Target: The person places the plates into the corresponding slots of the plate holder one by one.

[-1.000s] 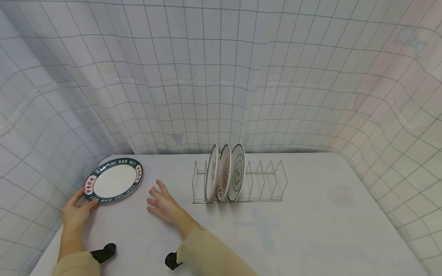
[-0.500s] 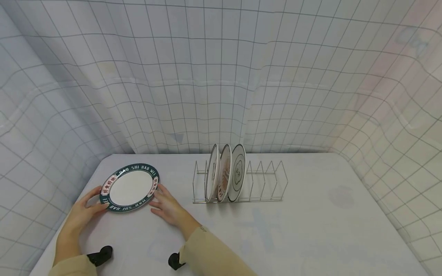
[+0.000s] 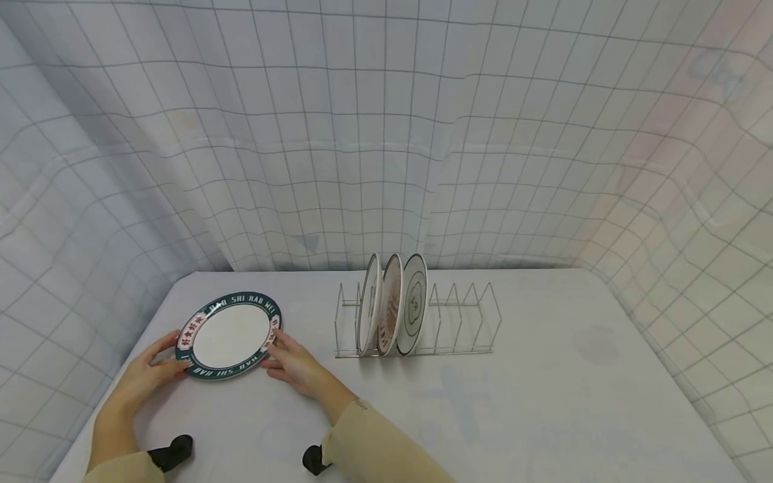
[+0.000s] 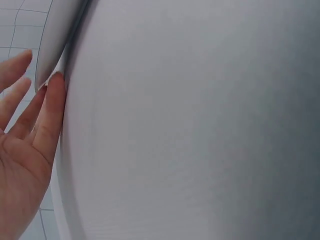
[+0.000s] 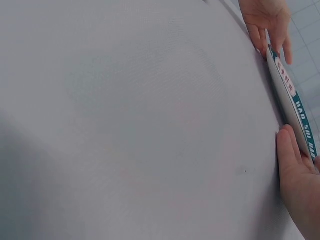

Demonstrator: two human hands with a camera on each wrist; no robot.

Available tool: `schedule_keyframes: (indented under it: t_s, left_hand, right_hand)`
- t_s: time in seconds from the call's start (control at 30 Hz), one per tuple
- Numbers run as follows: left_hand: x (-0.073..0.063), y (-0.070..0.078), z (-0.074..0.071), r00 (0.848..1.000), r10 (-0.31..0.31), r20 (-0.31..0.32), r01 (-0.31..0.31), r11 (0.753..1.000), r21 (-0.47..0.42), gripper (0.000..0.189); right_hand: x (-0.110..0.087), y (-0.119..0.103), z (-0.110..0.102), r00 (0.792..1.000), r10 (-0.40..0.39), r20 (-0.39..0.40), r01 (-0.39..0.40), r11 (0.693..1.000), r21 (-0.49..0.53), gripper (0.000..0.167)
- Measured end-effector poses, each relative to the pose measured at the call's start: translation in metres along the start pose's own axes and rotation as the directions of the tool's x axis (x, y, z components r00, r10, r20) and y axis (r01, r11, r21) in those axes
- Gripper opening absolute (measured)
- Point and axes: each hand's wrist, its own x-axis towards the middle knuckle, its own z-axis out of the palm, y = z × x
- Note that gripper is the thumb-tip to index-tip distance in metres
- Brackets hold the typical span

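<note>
An oval white plate [image 3: 232,335] with a dark green lettered rim and red characters lies face up at the table's left side. My left hand [image 3: 145,376] pinches its left rim, thumb at the front edge. On the opposite side, my right hand [image 3: 298,369] grips the rim, with the thumb on top and fingers beneath. The right wrist view shows both hands at the rim, the plate [image 5: 290,100] edge-on and slightly raised at the near side. From the left wrist, the pale plate underside [image 4: 55,40] appears beside my left fingers [image 4: 52,110].
A wire dish rack [image 3: 461,329] stands at the back middle of the white table [image 3: 543,402]. Three plates stand upright in its left half, the rightmost plate [image 3: 413,305] with a dark line pattern. Grid-patterned white curtains [image 3: 386,134] surround the table.
The plate has moved right and toward me from the back left, with my left hand on it. My right hand, apart from it a second ago, has taken hold of its right rim.
</note>
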Motion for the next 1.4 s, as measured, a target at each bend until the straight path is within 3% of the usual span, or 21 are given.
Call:
schedule_keyframes:
  t_s: [0.17,0.27,0.43,0.6,0.67,0.8,0.97,1.07,1.17,1.4]
  left_hand:
    - [0.000,0.002,0.001,0.998,0.050,-0.032,-0.047,0.996,0.082,0.062]
    - [-0.001,0.003,0.002,0.999,0.046,-0.020,-0.043,0.990,0.133,0.063]
    - [-0.001,0.007,0.002,0.996,-0.037,0.087,0.020,0.983,0.185,0.077]
    - [-0.002,0.009,0.004,0.985,-0.066,0.160,0.037,0.983,0.179,0.085]
    - [-0.002,0.009,0.006,0.983,-0.061,0.173,0.036,0.988,0.148,0.086]
    - [-0.004,0.008,0.012,0.983,-0.062,0.171,0.063,0.998,-0.001,0.080]
    - [-0.006,0.007,0.020,0.983,-0.050,0.176,0.085,0.977,-0.197,0.076]
    - [-0.008,0.006,0.024,0.984,0.005,0.177,0.051,0.949,-0.312,0.071]
    - [-0.009,0.008,0.028,0.983,0.074,0.166,0.001,0.911,-0.413,0.068]
    - [-0.014,0.018,0.036,0.973,0.199,0.114,-0.106,0.831,-0.546,0.065]
  right_hand:
    - [0.000,0.001,-0.001,1.000,-0.007,0.009,0.007,1.000,-0.029,0.049]
    - [-0.003,0.001,-0.002,0.999,-0.017,0.030,0.017,0.999,-0.028,0.051]
    - [-0.008,0.001,-0.007,1.000,-0.027,0.014,0.027,1.000,-0.012,0.054]
    - [-0.011,0.002,-0.012,1.000,-0.027,-0.016,0.026,0.999,-0.038,0.060]
    - [-0.012,0.003,-0.012,0.999,-0.028,-0.025,0.026,0.998,-0.058,0.062]
    - [-0.013,0.006,-0.014,0.998,-0.034,-0.062,0.028,0.995,-0.091,0.066]
    - [-0.015,0.011,-0.015,0.992,-0.070,-0.105,0.053,0.987,-0.155,0.069]
    - [-0.017,0.013,-0.015,0.988,-0.105,-0.117,0.085,0.983,-0.165,0.068]
    - [-0.019,0.011,-0.016,0.980,-0.160,-0.119,0.148,0.983,-0.107,0.068]
    - [-0.020,0.005,-0.018,0.954,-0.285,-0.090,0.290,0.956,0.045,0.077]
